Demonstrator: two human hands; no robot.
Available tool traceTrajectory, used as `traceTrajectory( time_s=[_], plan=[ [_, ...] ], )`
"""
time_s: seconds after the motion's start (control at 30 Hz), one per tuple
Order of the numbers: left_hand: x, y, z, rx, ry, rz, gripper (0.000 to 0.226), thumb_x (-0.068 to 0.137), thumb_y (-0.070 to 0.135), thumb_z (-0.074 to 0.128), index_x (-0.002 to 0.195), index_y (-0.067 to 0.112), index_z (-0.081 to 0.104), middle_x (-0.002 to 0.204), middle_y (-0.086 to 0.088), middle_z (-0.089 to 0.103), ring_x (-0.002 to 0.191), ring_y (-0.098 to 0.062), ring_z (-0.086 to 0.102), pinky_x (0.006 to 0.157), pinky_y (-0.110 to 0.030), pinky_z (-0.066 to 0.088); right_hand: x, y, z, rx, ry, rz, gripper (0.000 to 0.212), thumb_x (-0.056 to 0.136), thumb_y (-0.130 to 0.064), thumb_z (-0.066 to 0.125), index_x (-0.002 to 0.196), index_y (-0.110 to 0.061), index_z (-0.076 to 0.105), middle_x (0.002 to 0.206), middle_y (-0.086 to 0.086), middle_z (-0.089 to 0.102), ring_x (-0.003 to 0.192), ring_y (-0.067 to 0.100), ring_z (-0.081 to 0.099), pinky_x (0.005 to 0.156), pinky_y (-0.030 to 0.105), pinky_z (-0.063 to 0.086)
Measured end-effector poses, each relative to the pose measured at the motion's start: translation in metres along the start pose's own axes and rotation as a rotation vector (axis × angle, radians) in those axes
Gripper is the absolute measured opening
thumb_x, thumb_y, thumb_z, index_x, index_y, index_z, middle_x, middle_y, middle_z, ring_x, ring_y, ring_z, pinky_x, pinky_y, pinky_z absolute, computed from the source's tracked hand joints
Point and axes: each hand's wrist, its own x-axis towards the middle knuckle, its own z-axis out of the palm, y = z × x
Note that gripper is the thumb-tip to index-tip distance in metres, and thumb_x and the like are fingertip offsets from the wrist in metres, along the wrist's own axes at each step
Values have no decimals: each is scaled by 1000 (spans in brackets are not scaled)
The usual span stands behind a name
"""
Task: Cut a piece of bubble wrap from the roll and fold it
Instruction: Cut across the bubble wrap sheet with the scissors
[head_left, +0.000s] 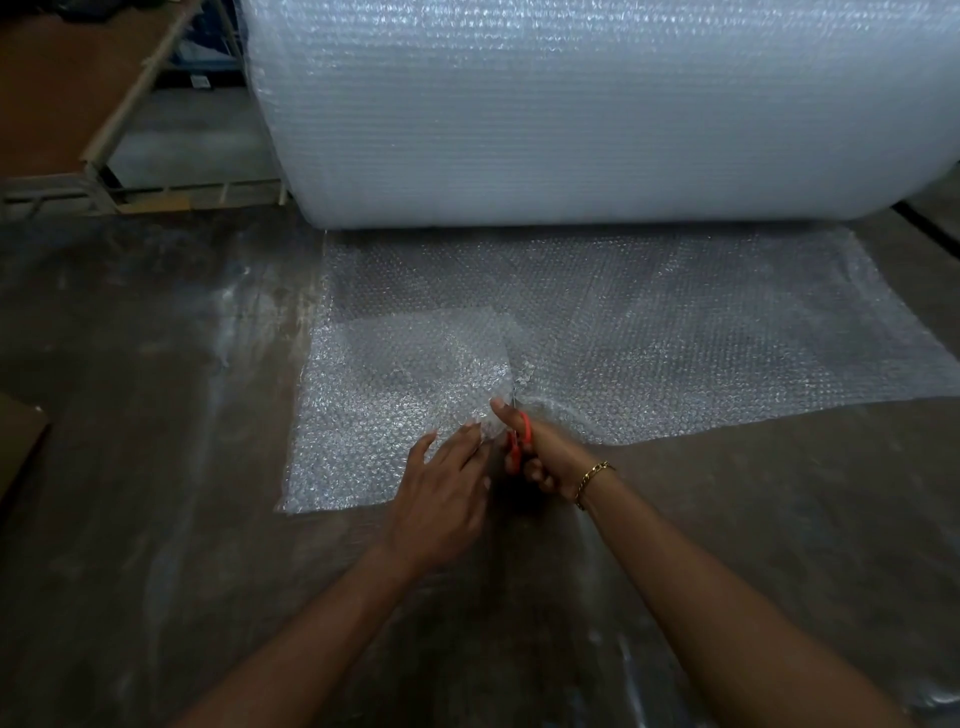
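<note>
On the floor (156, 364) before the roll (597, 104), your right hand (543, 454) has its fingers curled round the orange scissors (515, 441), cutting into the unrolled bubble wrap (675, 338); your left hand (447, 486) presses it flat, fingers straight, just beside the cut. Slacken that press and the film may bunch and tear crooked; those fingertips (474, 428) risk a nick.
</note>
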Motion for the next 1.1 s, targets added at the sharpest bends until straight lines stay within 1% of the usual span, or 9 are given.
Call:
traceTrajectory(
  time_s=[0.33, 0.4, 0.5, 0.57, 0.67, 0.73, 0.8, 1.0, 1.1],
  plan=[
    [0, -1, -1, -10, 32, 8, 47, 93, 28, 47, 137, 10, 55, 142, -10, 56, 137, -23, 48, 111, -51, 35, 11, -7, 3, -10, 68, -59, 84, 64, -95, 55, 93, -16, 64, 66, 1, 62, 39, 9, 38, 40, 16, 24],
    [0, -2, -1, -4, 33, 9, 47, 93, 28, 47, 136, 9, 56, 142, -10, 56, 137, -24, 49, 111, -51, 33, 12, -5, 3, -19, 82, -78, 77, 70, -90, 56, 87, -16, 64, 65, 1, 62, 39, 9, 39, 40, 16, 24],
    [0, -3, 0, 14, 29, 14, 46, 93, 28, 47, 133, 10, 58, 142, -10, 56, 137, -23, 49, 112, -50, 31, 13, -1, 4, -29, 97, -109, 61, 75, -84, 58, 69, -23, 57, 58, -3, 60, 39, 8, 39, 41, 18, 25],
    [1, -3, 0, 27, 21, 19, 45, 93, 29, 46, 132, 10, 59, 141, -10, 57, 136, -23, 50, 113, -49, 30, 13, 2, 4, -31, 110, -117, 60, 77, -81, 60, 61, -23, 52, 57, -3, 58, 39, 8, 38, 43, 19, 24],
    [1, -3, 0, 25, 3, 14, 46, 93, 29, 46, 133, 11, 59, 143, -9, 56, 138, -22, 48, 114, -48, 29, 11, 1, 2, -16, 100, -79, 61, 76, -84, 57, 70, -23, 58, 62, -1, 60, 39, 8, 38, 42, 17, 23],
    [1, -3, -1, 14, -6, 4, 47, 94, 29, 46, 135, 10, 58, 145, -9, 54, 140, -21, 46, 114, -50, 31, 10, 0, 0, -1, 77, -28, 77, 69, -94, 51, 85, -20, 62, 63, 0, 63, 39, 9, 37, 41, 16, 22],
    [0, -4, -2, 7, -3, -5, 47, 95, 28, 46, 136, 9, 58, 146, -9, 54, 140, -21, 45, 114, -51, 33, 8, 0, -2, 18, 31, 6, 85, 64, -99, 47, 91, -20, 60, 64, 0, 64, 40, 10, 37, 42, 16, 19],
    [0, -3, -3, 0, 34, 8, 46, 95, 28, 45, 137, 10, 54, 143, -10, 56, 138, -23, 48, 111, -52, 35, 6, 7, -5, -8, -34, 45, 81, 68, -96, 48, 94, -20, 58, 67, 0, 65, 41, 8, 36, 39, 15, 18],
    [-2, -2, -2, 22, 28, 42, 46, 95, 28, 46, 138, 13, 51, 144, -10, 54, 139, -22, 46, 112, -50, 32, 6, 1, -6, -25, -18, 36, 73, 73, -93, 48, 82, -21, 56, 61, -3, 63, 41, 9, 34, 38, 16, 18]
  ],
)
